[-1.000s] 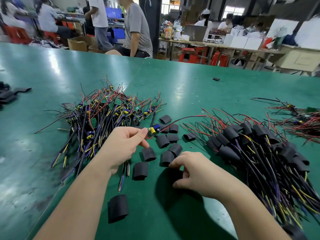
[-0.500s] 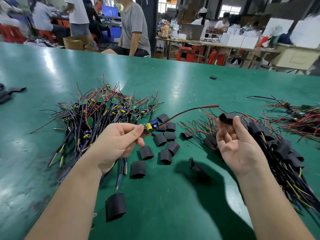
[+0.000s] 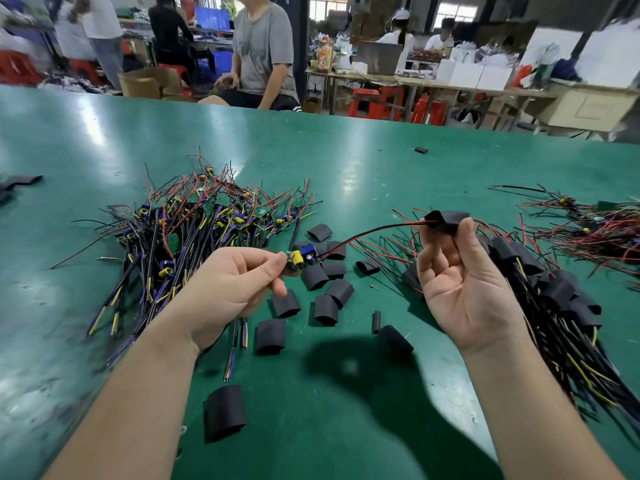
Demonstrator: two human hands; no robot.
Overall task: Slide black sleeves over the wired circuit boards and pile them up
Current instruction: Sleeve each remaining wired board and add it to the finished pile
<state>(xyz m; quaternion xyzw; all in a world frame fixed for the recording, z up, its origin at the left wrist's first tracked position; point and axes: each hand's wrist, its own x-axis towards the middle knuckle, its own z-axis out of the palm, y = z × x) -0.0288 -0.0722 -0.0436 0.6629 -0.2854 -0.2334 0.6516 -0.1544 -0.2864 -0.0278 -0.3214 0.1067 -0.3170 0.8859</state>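
Now | left hand (image 3: pixel 225 282) pinches board (image 3: pixel 301 258), leads (image 3: pixel 363 235) running right | right hand (image 3: pixel 464 285) pinches sleeve (image 3: pixel 446 220), mouth seemingly leftward

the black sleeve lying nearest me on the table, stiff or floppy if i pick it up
Probably soft and light: the nearest sleeve lies squashed almost flat. It likely dents easily, as the held sleeve creases in the right hand. Unlikely to roll.

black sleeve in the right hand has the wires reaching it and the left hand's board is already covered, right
No: head view shows the board in the left hand bare; only its wires reach the black sleeve in the right hand.
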